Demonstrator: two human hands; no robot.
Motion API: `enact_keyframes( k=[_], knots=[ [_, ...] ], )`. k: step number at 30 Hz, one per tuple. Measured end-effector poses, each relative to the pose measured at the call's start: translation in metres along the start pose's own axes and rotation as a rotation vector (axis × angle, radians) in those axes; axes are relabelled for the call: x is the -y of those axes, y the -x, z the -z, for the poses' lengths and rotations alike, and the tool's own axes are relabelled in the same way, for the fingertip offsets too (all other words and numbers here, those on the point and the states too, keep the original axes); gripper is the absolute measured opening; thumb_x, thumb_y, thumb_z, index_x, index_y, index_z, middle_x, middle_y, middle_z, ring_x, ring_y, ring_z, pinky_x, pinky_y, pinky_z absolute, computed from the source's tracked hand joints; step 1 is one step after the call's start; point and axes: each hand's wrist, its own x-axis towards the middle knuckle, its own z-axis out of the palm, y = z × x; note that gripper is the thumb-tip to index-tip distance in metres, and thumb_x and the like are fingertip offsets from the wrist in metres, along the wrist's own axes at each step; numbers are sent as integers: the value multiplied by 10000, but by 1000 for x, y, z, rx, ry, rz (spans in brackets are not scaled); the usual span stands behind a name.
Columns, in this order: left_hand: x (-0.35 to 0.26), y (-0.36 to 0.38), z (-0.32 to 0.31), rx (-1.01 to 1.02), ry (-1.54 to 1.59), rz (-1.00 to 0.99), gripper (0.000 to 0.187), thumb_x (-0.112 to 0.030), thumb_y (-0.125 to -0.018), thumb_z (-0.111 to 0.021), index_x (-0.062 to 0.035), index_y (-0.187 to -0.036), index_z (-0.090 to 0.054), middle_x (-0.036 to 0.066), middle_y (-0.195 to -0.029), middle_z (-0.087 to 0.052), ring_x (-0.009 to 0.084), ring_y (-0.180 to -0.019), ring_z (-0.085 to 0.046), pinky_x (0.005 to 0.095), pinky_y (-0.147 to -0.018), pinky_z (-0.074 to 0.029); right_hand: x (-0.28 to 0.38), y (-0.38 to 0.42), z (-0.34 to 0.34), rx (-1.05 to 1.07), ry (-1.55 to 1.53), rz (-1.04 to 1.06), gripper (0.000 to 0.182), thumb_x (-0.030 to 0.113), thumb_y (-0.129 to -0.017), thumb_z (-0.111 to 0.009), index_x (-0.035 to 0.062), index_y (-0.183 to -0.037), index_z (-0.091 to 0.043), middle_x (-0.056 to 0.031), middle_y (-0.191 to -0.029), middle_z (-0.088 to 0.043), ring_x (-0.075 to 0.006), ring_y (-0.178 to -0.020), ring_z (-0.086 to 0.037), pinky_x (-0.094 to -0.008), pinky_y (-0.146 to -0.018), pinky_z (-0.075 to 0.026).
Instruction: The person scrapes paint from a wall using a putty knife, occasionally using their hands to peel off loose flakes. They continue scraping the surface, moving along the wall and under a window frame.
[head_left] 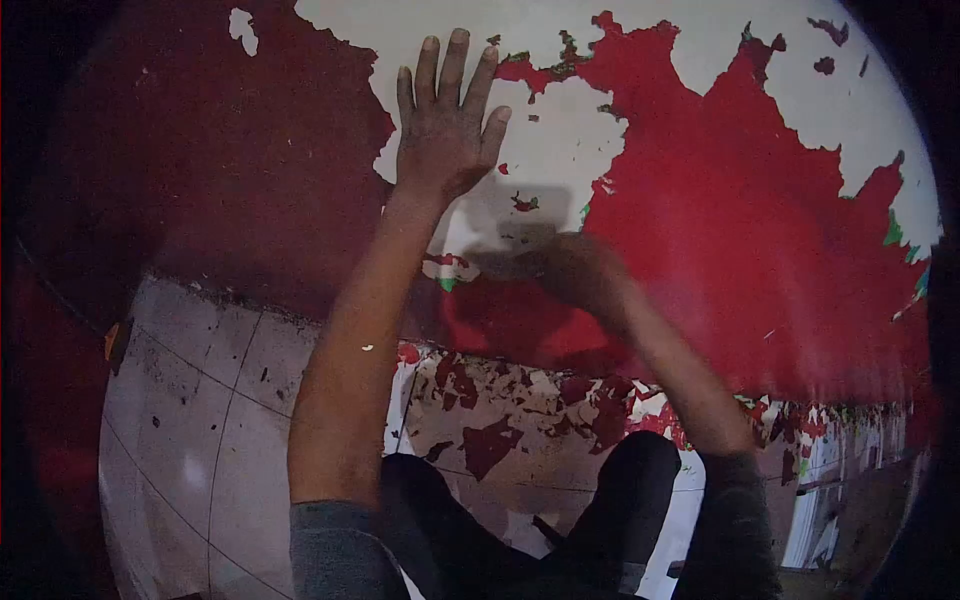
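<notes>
Hands, two, both bare. Left hand (446, 135): spread wide, fingers up, palm to the wall (545, 165), laid over the left part of the bare patch (565, 115); grasping nothing. Right hand (582, 272): at the lower right edge of the bare patch, smeared by blur; how far its fingers are closed, and whether the dark shape reaching leftward from it is a tool, fingers or shadow, cannot be told.

Hidden or cut off: palm of the left hand, unseen; lower part of the bare patch, dimmed by shadow; sleeves (335, 545), cut by the lower edge of view; corners, lost in black. An orange item (112, 340), far to the lower left of the bare patch, is too small to identify.

Surface: pale wall bearing torn-edged red paint (720, 230), bright to the right of the bare patch, duller and shaded to its left. Green traces (447, 284) just below the bare patch; small red scraps within it. Second pale area (850, 100), upper right of the bare patch.

Room: floor (190, 385) of pale tiles with dark joints, below the bare patch. Paint flakes (492, 446), red and pale, strewn along the wall's foot. Dark-clad knees (640, 480), two, directly below the bare patch, before the flakes. Pale fleck (368, 348) on the left forearm. Lighting dim.
</notes>
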Motion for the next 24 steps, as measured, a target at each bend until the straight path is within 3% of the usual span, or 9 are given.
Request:
enact_keyframes(
  k=[6,9,12,14,17,18,20,24],
  knots=[
    [1,1,9,91,4,-12,692,-547,-902,-367,-171,-1460,-206,110,-1533,-45,354,-1404,-11,591,-1095,-51,9,47,111,36,-68,-141,178,198,-821,-565,124,-935,-680,-160,-878,-670,-317,-804,-665,-443,-677,-541],
    [-1,-1,11,82,9,-30,708,-558,-900,-362,-158,-1461,-200,119,-1532,-45,360,-1402,-17,599,-1089,-53,16,-24,-16,-203,126,119,194,226,-834,-552,155,-935,-701,-148,-881,-676,-285,-810,-672,-420,-703,-534],
    [3,-4,11,70,0,-51,695,-537,-903,-375,-143,-1453,-218,132,-1527,-68,364,-1399,-47,601,-1084,-77,37,-7,23,17,102,68,203,177,-842,-540,175,-973,-695,-151,-910,-674,-274,-810,-669,-407,-692,-539],
    [-2,-2,17,56,11,-36,666,-502,-907,-399,-130,-1440,-256,153,-1516,-124,370,-1392,-100,591,-1084,-105,10,22,63,-62,-99,100,212,216,-848,-537,139,-969,-694,-136,-905,-677,-273,-817,-668,-404,-697,-536],
    [1,-3,9,-52,-311,-105,653,-443,-908,-460,-66,-1418,-300,160,-1508,-173,363,-1395,-112,570,-1097,-40,5,24,83,30,47,93,255,283,-848,-546,104,-960,-688,-123,-914,-676,-277,-862,-663,-432,-715,-531],
    [-3,-8,27,324,-115,-17,768,-497,-911,-401,-25,-1454,-132,242,-1506,40,435,-1384,53,601,-1078,5,10,17,75,79,110,86,276,310,-849,-548,98,-958,-687,-123,-917,-674,-278,-873,-662,-441,-721,-530],
    [-4,-8,30,304,-94,-18,760,-495,-909,-407,-30,-1452,-151,232,-1510,13,426,-1388,41,595,-1081,4,45,-14,41,180,133,54,326,377,-861,-545,100,-958,-686,-138,-918,-669,-282,-868,-661,-448,-728,-531],
    [-3,-7,24,285,-68,-8,762,-486,-902,-431,-34,-1452,-159,224,-1514,9,421,-1390,37,594,-1082,0,18,18,99,140,12,-106,429,482,-862,-518,99,-942,-693,-139,-893,-676,-295,-828,-668,-447,-717,-535]
  ],
)
